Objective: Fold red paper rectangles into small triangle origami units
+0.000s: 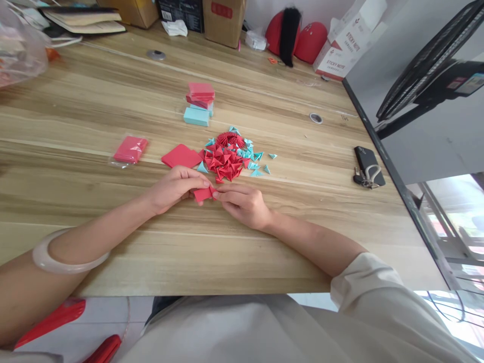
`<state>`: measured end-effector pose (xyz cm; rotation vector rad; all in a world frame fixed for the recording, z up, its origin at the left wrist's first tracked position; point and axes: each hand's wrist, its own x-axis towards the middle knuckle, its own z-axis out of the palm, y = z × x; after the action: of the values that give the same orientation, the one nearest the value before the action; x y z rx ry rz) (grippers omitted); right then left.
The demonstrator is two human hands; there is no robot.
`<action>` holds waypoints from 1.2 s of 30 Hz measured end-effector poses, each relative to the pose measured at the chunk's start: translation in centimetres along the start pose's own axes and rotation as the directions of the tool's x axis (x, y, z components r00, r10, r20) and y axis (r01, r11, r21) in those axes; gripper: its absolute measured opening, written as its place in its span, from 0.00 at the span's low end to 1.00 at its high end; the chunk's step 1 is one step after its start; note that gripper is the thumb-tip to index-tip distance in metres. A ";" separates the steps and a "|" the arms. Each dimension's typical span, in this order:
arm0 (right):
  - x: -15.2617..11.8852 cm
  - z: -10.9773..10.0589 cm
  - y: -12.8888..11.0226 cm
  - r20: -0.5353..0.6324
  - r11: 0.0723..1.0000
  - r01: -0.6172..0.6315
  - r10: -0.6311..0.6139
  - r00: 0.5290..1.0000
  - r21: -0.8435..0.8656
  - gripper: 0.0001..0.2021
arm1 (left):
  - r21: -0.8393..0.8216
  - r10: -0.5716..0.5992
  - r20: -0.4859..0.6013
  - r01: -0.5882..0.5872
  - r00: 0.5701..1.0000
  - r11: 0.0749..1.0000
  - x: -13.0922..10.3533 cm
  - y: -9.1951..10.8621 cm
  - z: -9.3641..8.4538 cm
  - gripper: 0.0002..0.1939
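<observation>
A small folded piece of red paper [202,194] is pinched between my two hands, low over the wooden table. My left hand [177,186] grips its left side with the thumb on top. On its right end, the fingertips of my right hand [244,204] are closed. Just beyond my hands lies a heap of red folded paper triangles [225,164], with light blue paper triangles [249,151] along its far and right sides. A ring of joined red pieces [230,139] sits at the heap's back. Flat red paper sheets [181,155] lie beside my left hand.
A wrapped red paper pack [130,149] lies to the left. Stacked red packs [201,91] and blue packs [196,116] stand farther back. Keys with a black case [369,166] lie at right, near a black fan [427,65]. Boxes [224,22] line the back.
</observation>
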<state>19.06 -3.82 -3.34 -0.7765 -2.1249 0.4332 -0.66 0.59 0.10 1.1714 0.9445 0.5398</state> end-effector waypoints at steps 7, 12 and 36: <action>0.2 0.0 -0.1 -0.037 0.995 0.071 -0.074 0.997 -0.077 0.12 | 0.071 0.041 -0.020 -0.039 0.999 0.997 -0.1 0.2 0.1 0.03; 0.3 0.0 -0.3 -0.064 0.989 0.121 -0.127 0.990 -0.090 0.11 | 0.091 0.056 0.001 -0.056 0.998 0.994 -0.1 0.1 0.0 0.03; 0.7 -0.4 -0.7 -0.020 0.907 -0.281 0.302 0.953 0.313 0.11 | 0.197 0.110 -0.078 -0.093 0.991 0.976 -0.3 0.3 0.6 0.04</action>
<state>18.81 -3.88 -2.35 -0.9135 -1.8217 0.8628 -0.25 0.13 0.59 1.3858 1.0342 0.5959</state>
